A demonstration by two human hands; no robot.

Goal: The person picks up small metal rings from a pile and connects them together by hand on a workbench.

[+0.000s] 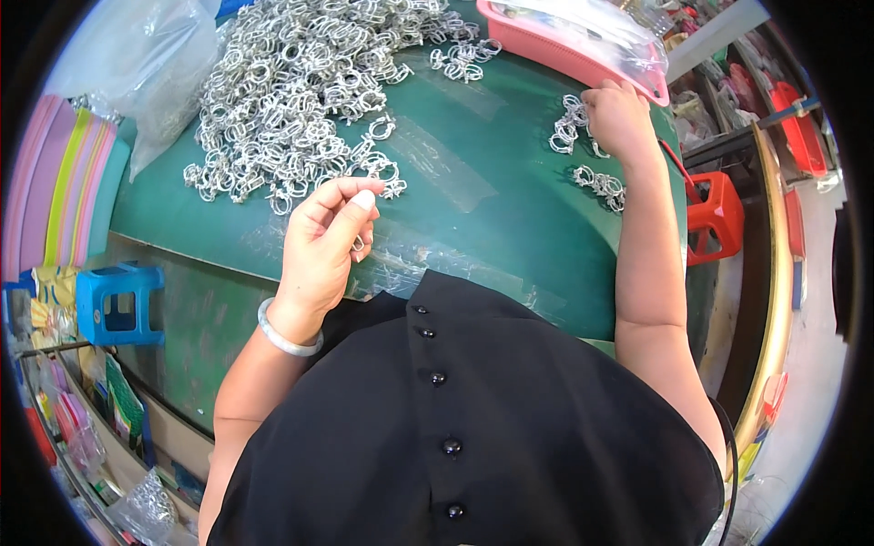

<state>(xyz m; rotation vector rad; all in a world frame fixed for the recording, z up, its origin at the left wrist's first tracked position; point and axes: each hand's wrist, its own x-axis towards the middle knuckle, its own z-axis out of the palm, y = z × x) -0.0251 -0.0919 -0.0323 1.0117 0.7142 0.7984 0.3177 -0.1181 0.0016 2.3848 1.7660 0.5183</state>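
My left hand (330, 237), with a pale bangle (289, 338) on its wrist, is closed in a pinch over the near edge of the green table. A bit of a small silvery metal loop (358, 243) shows under its fingers; the rest is hidden. Just beyond it lies a big heap of silvery ring-shaped metal pieces (291, 82). My right hand (622, 123) is at the table's right side with its fingers curled, beside a small cluster of the same rings (570, 126). What those fingers hold, if anything, is hidden. Another small cluster of rings (601, 187) lies nearer, beside my right forearm.
A pink plastic basket (574, 55) with clear plastic bags stands at the table's far right. A translucent bag (168, 82) is at the left of the heap. Colourful stacked bins (64, 182) and a blue stool (121, 305) are on the left, a red stool (719, 218) on the right.
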